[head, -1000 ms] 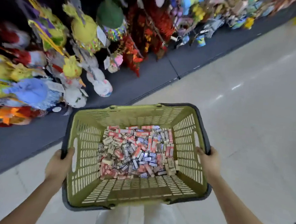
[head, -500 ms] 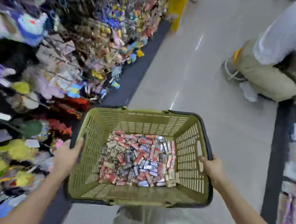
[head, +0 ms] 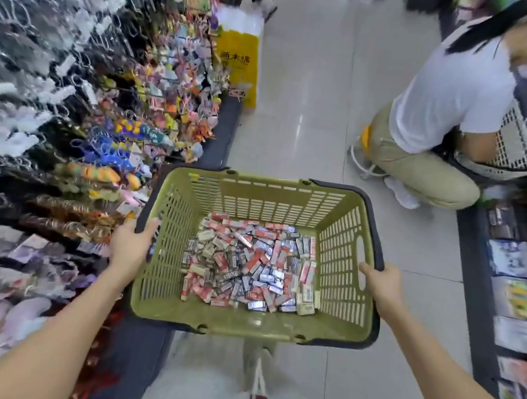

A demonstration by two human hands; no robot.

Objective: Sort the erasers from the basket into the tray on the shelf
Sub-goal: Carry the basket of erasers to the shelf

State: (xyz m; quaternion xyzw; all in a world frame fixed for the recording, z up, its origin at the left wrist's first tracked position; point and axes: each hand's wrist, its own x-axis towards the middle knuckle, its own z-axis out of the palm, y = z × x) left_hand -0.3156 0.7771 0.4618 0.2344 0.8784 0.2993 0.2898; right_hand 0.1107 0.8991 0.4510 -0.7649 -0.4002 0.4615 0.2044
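Note:
I carry an olive-green plastic basket point(head: 265, 196) with dark handles in front of me, above the aisle floor. Its bottom is covered with several small wrapped erasers point(head: 251, 262) in red, white and silver sleeves. My left hand point(head: 130, 246) grips the basket's left rim, fingers curled over the edge. My right hand point(head: 381, 283) grips the right rim by the handle slot. No tray on a shelf is visible.
Racks of hanging keychains and plush toys point(head: 103, 113) line the left side. A yellow bag point(head: 237, 58) stands at the rack's end. A person in a white shirt point(head: 442, 97) crouches ahead on the right beside a shelf of packaged goods point(head: 517, 288).
The view has swung along the aisle: the plush toy rack slid left and the crouching person came into fuller view. Both hands keep their hold on the basket.

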